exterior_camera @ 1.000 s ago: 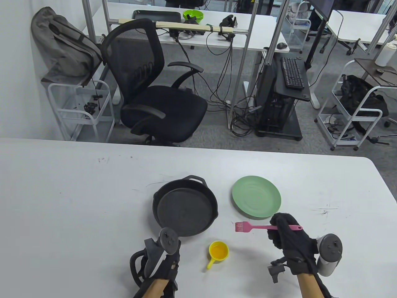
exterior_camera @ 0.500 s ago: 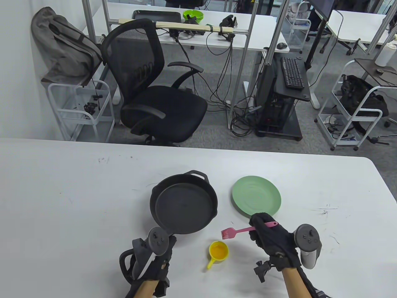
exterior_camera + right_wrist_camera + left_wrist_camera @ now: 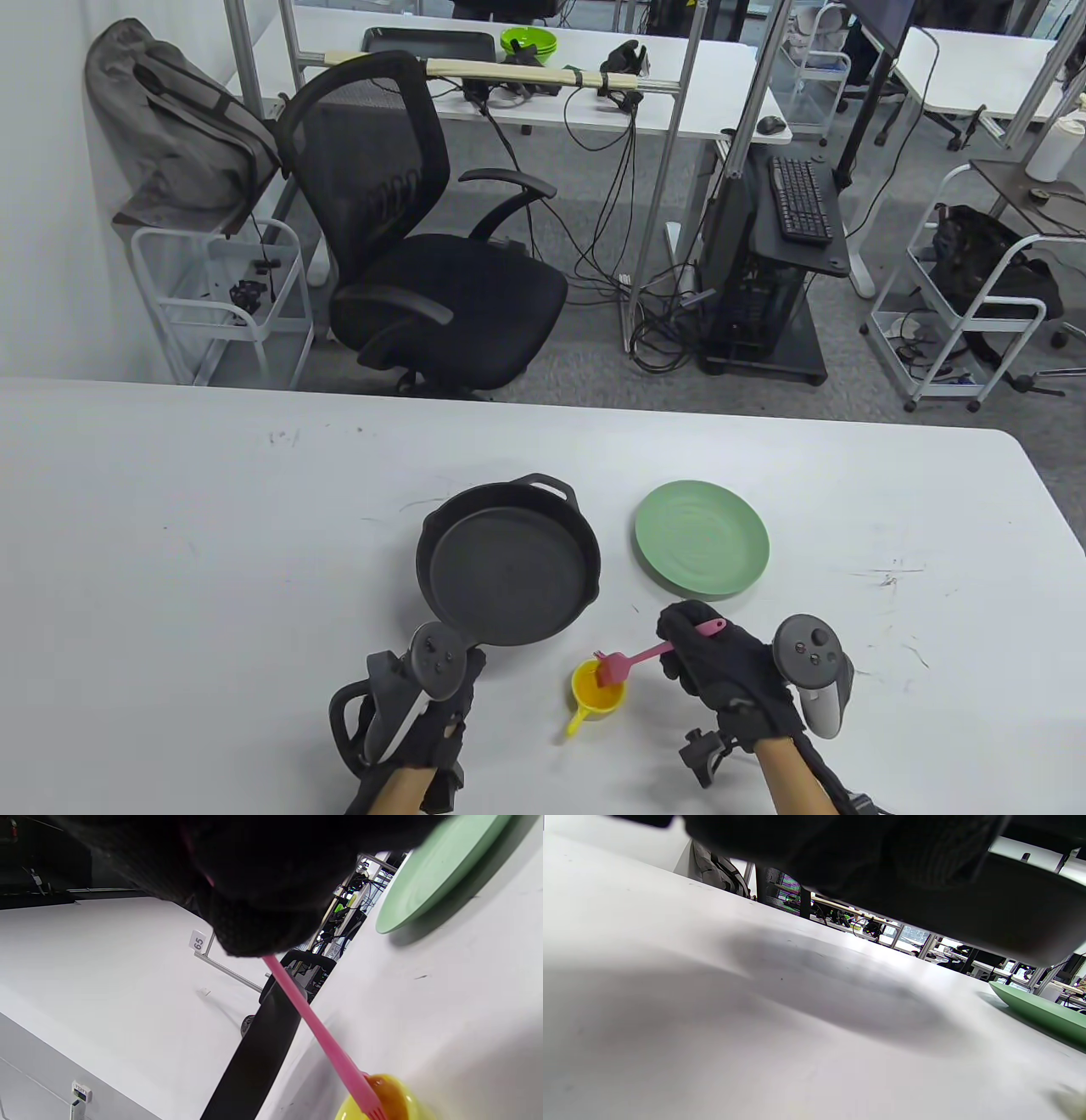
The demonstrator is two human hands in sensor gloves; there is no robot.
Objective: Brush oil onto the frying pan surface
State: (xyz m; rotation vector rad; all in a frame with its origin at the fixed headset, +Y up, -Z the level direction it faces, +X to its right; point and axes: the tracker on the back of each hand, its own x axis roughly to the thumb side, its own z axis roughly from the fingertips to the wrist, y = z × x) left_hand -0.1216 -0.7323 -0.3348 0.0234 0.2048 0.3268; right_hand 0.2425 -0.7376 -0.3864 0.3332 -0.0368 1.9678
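A black cast-iron frying pan [image 3: 507, 562] is at mid-table. My left hand [image 3: 441, 722] grips its handle under the tracker. In the left wrist view the pan's underside [image 3: 967, 921] hangs a little above the table over its shadow. My right hand [image 3: 721, 671] grips a pink silicone brush [image 3: 649, 652]. The brush bristles dip into a small yellow cup of oil [image 3: 598, 692] in front of the pan. The right wrist view shows the brush handle [image 3: 322, 1035] running down into the cup [image 3: 398, 1099], with the pan's rim [image 3: 258, 1056] behind it.
A green plate [image 3: 702, 537] lies right of the pan, beyond my right hand; it also shows in the left wrist view [image 3: 1039, 1012] and the right wrist view [image 3: 437, 866]. The white table [image 3: 212, 552] stretches to the left. An office chair [image 3: 424, 238] stands beyond its far edge.
My right hand moved left and toward me, carrying the brush from beside the plate down into the yellow cup. My left hand shifted the pan slightly.
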